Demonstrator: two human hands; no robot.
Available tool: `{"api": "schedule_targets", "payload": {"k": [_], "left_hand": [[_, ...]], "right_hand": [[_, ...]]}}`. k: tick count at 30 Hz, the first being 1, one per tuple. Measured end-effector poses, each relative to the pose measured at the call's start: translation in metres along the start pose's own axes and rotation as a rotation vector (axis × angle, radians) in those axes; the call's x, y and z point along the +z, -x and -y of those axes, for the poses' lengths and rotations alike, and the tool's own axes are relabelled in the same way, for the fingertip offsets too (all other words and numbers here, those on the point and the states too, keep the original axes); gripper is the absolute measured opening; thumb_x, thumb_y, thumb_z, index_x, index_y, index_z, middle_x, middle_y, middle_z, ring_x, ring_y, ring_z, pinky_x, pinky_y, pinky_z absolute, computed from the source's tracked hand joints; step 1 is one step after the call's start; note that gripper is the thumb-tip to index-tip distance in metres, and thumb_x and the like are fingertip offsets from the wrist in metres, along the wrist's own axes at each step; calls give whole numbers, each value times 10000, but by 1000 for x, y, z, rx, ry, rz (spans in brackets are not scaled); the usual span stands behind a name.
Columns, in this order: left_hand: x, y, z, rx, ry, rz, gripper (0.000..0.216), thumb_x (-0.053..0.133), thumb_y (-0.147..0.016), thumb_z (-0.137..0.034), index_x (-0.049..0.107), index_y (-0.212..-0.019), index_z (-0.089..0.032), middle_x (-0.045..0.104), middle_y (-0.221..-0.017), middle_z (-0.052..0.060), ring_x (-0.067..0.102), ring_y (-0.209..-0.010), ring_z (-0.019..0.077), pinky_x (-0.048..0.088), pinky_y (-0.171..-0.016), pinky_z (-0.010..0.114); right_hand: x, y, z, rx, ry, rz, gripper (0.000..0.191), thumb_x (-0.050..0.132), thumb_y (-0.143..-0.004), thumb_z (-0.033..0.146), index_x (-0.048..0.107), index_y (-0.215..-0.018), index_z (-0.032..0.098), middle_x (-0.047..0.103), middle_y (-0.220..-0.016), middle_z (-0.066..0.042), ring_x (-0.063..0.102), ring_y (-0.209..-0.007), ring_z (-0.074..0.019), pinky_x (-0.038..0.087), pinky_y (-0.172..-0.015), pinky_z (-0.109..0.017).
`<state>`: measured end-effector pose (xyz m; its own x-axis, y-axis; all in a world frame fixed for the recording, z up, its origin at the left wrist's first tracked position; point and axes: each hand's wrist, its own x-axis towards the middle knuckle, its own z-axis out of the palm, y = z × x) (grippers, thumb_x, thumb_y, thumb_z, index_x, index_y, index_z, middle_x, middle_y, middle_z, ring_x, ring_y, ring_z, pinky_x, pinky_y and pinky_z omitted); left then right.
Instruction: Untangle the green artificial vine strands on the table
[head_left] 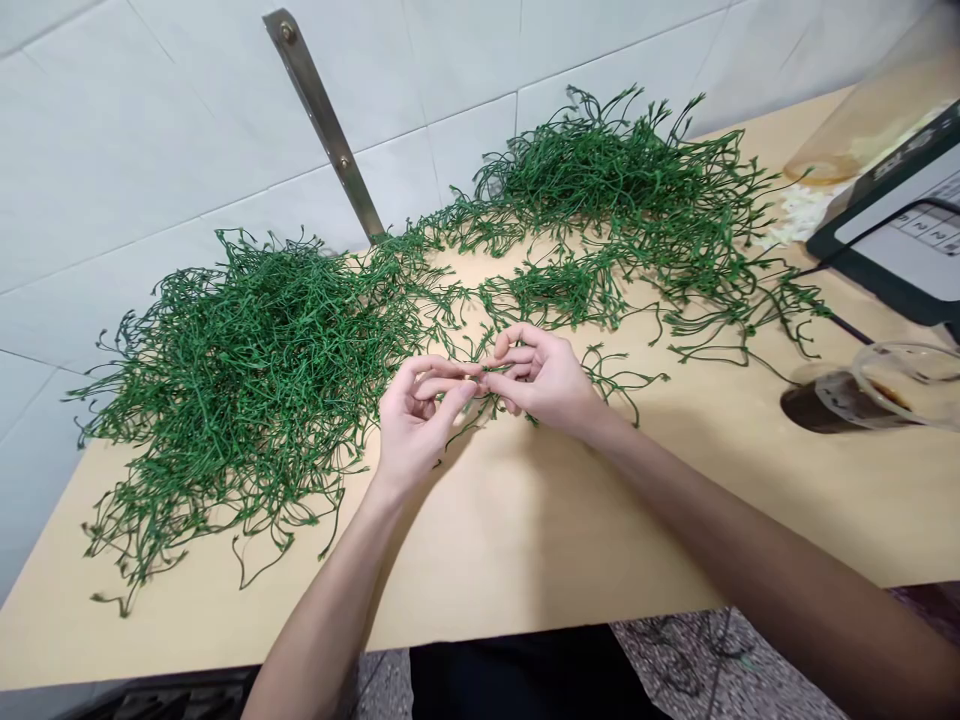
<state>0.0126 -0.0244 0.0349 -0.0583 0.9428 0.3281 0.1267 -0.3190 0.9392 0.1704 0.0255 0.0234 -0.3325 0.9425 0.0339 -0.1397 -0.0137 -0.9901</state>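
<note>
My left hand [421, 412] and my right hand [546, 378] meet fingertip to fingertip above the middle of the table. Each pinches a thin green plastic stem, most of it hidden by the fingers. A large heap of green plastic stems [255, 350] with small branched tips spreads to the left of my left hand. Beyond my right hand, another pile of the same stems [615, 170] lies against the wall. A smaller bunch [559, 285] sits just past my fingers, and a few loose stems [619, 380] lie beside my right wrist.
The pale wooden table [480, 560] stands against a tiled wall [187, 120] with a metal bracket [322, 125]. To the right are a clear cup of dark drink [832, 402], a dark-framed device with a keypad [907, 220] and a clear container [862, 130] lying by small white pieces.
</note>
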Motion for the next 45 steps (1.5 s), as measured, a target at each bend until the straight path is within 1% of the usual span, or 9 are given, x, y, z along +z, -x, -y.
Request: {"api": "schedule_targets", "payload": {"k": [4,8,11,14,25,31,37,42,45], "left_hand": [[-4,-2,3,-17,57,-17,266,698,-863,-378,579,-1019,-198,764,-892,59,751,-902,194,588,-829,313],[-8,-3,8,15,26,-16,350,718,-844,-364,585,-1130,-210,756,-1062,99,726,-1012,219,589,-804,309],[-9,-3,11,18,-38,-39,470,718,-842,-341,523,-1256,-233,729,-1148,116,720,-1003,208,580,-728,281],[-9,-5,16,20,-94,-77,589,708,-845,-280,416,-1356,-247,733,-1107,99,711,-1014,190,571,-760,273],[-10,-3,16,142,-497,-104,419,718,-798,-162,494,-1144,-236,728,-782,-35,708,-751,154,527,-788,330],[-6,-2,8,126,-399,-44,389,704,-792,-165,489,-1108,-238,696,-715,-46,699,-833,180,489,-907,386],[-4,-3,5,49,-118,-72,382,752,-776,-225,468,-1031,-234,658,-604,-56,676,-845,167,492,-883,347],[-4,-4,3,-141,162,-44,427,793,-765,-335,487,-1038,-218,732,-690,8,722,-945,207,544,-798,310],[-4,-4,3,-205,276,-22,404,784,-776,-363,522,-1044,-212,771,-800,43,741,-936,218,552,-841,329]], "right_hand": [[0,0,2,14,-1,-8,437,827,-619,334,451,-803,211,664,-717,15,493,-376,-49,347,-366,-182],[0,0,3,19,11,-14,429,823,-627,349,460,-807,208,662,-736,11,503,-370,-51,353,-366,-186],[0,0,3,24,22,-13,419,818,-632,337,466,-819,209,662,-755,8,509,-373,-50,365,-372,-187],[-1,0,4,32,26,-6,426,822,-623,339,467,-820,209,663,-780,3,517,-377,-51,374,-375,-188],[1,-1,0,-35,18,-39,391,799,-678,339,450,-799,212,681,-791,-3,506,-385,-46,385,-398,-200],[0,0,-5,-102,51,-42,367,786,-721,364,463,-807,213,694,-805,-5,533,-435,-60,431,-451,-216],[1,1,-5,-100,64,17,324,769,-730,306,479,-837,210,695,-803,-4,539,-445,-60,425,-453,-206],[1,1,-5,-43,67,90,294,752,-723,256,496,-862,213,682,-730,15,536,-444,-69,423,-440,-198],[2,0,-4,-49,57,74,322,767,-714,287,492,-864,214,693,-729,8,525,-436,-69,410,-427,-200]]}}
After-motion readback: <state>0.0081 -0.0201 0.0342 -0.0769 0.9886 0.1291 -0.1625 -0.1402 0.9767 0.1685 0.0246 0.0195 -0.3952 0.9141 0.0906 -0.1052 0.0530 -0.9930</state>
